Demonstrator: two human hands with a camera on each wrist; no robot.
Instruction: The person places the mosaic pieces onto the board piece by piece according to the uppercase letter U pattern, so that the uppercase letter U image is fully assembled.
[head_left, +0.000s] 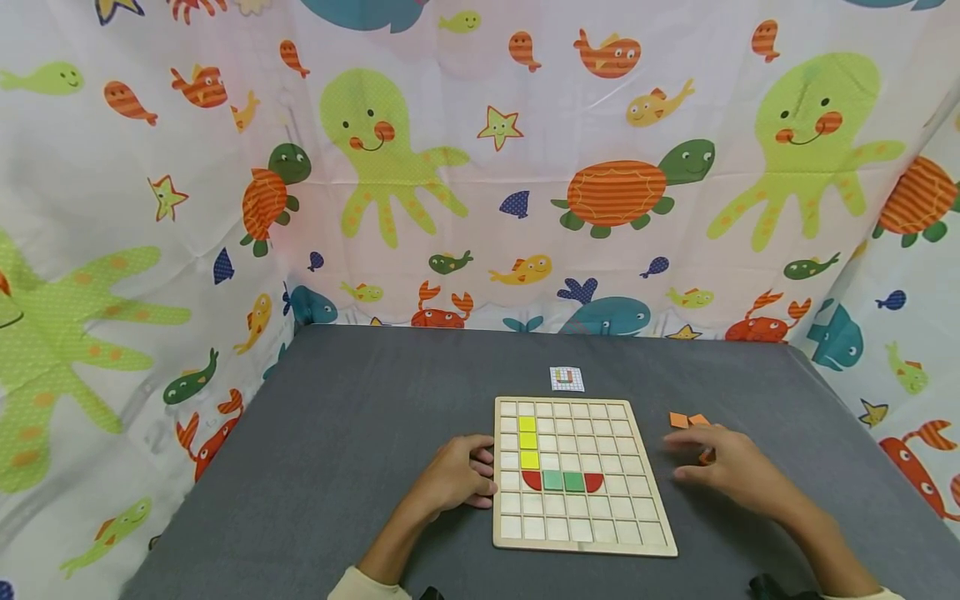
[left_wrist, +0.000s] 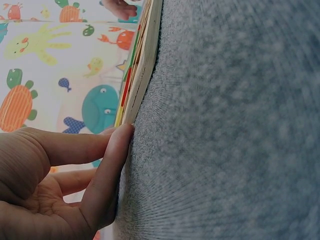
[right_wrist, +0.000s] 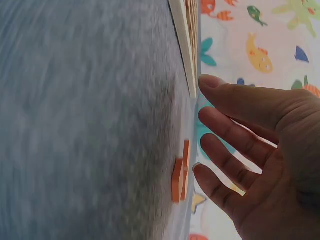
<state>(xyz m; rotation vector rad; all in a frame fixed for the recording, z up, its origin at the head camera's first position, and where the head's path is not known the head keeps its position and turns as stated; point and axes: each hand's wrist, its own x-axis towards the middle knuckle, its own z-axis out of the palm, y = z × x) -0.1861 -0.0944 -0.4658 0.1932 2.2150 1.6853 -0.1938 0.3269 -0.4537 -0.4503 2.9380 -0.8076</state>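
Observation:
A wooden grid board (head_left: 585, 547) lies on the table, carrying three yellow squares (head_left: 528, 440) in a column. Below them, two green squares (head_left: 563, 481) sit between two red quarter-round tiles (head_left: 593, 482). My left hand (head_left: 455, 477) rests at the board's left edge; in the left wrist view its thumb (left_wrist: 119, 150) and forefinger touch that edge. To the right of the board, my right hand (head_left: 723, 467) hovers with fingers spread loosely, holding nothing. Orange tiles (head_left: 678, 420) lie just past its fingertips, and another orange tile (head_left: 707, 456) shows partly hidden behind the hand.
A small printed card (head_left: 566, 379) with a grid pattern lies behind the board. Dark grey cloth (head_left: 390, 383) covers the table. A curtain (head_left: 450, 167) with sea animals hangs at the back and both sides.

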